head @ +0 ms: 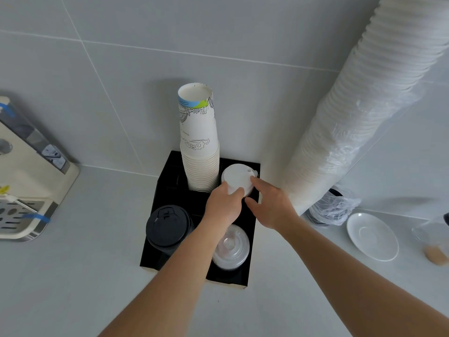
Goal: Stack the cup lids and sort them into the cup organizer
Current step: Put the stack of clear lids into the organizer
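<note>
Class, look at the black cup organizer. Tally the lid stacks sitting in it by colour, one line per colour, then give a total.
White lid stacks: 1, in the back right slot, between both hands
Black lid stacks: 1, in the front left slot
Clear lid stacks: 1, in the front right slot
Total: 3 lid stacks in the organizer

A white saucer (373, 235) sits right; a beige machine (29, 171) stands far left.

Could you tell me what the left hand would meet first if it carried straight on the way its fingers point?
Probably the white lids: the left hand already touches their near edge, with the paper cups just beside; depth is unclear.
</note>
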`<state>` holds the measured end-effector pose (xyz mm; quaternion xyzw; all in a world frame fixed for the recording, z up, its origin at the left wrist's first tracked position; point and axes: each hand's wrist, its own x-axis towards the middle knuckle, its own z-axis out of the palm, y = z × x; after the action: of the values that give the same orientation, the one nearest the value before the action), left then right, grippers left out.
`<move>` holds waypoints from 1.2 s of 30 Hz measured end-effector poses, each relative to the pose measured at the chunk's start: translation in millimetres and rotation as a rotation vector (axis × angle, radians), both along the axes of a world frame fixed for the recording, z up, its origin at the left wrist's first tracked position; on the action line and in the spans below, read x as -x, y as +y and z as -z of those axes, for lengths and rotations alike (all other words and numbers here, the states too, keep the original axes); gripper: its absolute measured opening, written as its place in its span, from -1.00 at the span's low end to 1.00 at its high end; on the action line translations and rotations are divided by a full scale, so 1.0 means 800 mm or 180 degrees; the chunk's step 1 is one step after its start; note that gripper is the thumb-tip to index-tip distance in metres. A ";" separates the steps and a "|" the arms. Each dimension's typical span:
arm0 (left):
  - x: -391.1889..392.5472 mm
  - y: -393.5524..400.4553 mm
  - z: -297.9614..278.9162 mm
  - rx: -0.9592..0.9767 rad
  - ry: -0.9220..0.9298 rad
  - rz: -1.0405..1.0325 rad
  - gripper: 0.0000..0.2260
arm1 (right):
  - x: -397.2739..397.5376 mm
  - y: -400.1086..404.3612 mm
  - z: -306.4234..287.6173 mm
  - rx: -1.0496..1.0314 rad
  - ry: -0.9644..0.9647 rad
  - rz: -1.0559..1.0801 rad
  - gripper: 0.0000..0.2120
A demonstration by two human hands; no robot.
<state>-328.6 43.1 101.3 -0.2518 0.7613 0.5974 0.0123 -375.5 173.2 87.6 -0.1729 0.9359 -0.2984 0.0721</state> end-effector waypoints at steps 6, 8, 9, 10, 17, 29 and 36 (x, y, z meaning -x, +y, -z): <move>-0.079 0.006 0.011 0.0148 -0.0058 0.0310 -0.46 | -0.042 0.019 0.012 0.0038 0.0147 -0.0324 -0.45; -0.115 0.009 0.020 0.0183 0.0051 0.0191 -0.46 | -0.063 0.026 0.021 -0.0146 0.0208 -0.0486 -0.43; -0.132 0.008 0.027 0.0188 0.0126 0.0111 -0.51 | -0.073 0.029 0.027 -0.0212 0.0257 -0.0585 -0.44; -0.146 0.007 0.032 0.0156 0.0149 0.0019 -0.59 | -0.083 0.030 0.031 -0.0290 0.0286 -0.0700 -0.44; -0.176 0.010 0.061 -0.0442 -0.0253 -0.0114 -0.82 | -0.110 0.024 0.052 -0.0948 0.0225 -0.1280 -0.38; -0.172 0.003 0.057 -0.0899 -0.0414 -0.0163 -0.88 | -0.117 0.004 0.038 -0.1376 0.0069 -0.1173 -0.43; -0.223 -0.053 0.063 -0.1086 -0.0463 -0.0640 -0.44 | -0.114 -0.030 0.000 -0.0772 0.0023 -0.0844 -0.44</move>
<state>-150.1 1.1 50.7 -0.3632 0.6173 0.6961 0.0501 -284.0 148.8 87.3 -0.2859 0.9343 -0.1706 0.1278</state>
